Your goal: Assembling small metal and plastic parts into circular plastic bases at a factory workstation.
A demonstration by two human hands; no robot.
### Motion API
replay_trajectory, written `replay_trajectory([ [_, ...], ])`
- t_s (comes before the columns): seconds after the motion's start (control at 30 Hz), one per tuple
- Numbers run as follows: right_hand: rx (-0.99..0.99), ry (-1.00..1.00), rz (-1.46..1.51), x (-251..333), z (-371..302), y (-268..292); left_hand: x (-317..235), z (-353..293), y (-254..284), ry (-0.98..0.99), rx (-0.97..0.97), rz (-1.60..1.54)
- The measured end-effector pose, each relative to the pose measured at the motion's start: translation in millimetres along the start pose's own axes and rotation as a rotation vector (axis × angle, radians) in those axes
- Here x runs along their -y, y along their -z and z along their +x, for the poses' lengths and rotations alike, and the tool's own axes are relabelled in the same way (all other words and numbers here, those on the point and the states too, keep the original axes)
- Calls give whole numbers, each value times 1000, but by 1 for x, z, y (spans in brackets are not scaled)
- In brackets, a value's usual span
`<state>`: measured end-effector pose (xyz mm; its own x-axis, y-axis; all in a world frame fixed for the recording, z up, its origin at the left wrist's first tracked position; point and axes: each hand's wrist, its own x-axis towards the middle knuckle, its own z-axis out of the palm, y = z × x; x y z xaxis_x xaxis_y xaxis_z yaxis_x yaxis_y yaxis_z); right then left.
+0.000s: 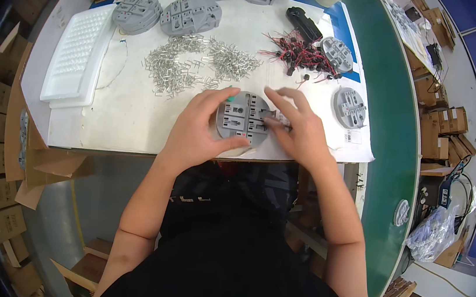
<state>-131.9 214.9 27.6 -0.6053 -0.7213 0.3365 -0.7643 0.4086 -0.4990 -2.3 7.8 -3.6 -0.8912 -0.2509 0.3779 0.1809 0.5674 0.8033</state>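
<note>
Metal clips (171, 67) are lying loose, prob. unused. L hand (190, 131) is clasping round gray block (245, 117) at table's (117, 129) near edge, thumb & fingers spread round its left side; block's looking mid-work. Wired black pcs (296, 52) are lying piled, apparently unused too. R hand (304, 130) is sitting at block's right rim, fingers bent; can't tell if pinching.

Noted a white table (114, 125). Found on it, at left, a white tray (75, 54) with rows of small pockets; mid-table, a loose spread of bent metal pins (171, 67). Recorded to the right red wires with black parts (299, 53) — tangled, beside a black plastic piece (304, 24). Saw stacked discs (138, 13) along the far side. Could not confirm contact for a grey disc (244, 123) at the near edge.
</note>
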Motion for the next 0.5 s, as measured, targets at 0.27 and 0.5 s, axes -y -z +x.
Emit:
replay_trajectory([
  [0.27, -55, 28, -177, -5, -27, -17, -22, 40, -2, 43, 135, 54],
  [0.5, -70, 30, -158, -9, -30, -19, -40, 77, -2, 53, 414, 311],
])
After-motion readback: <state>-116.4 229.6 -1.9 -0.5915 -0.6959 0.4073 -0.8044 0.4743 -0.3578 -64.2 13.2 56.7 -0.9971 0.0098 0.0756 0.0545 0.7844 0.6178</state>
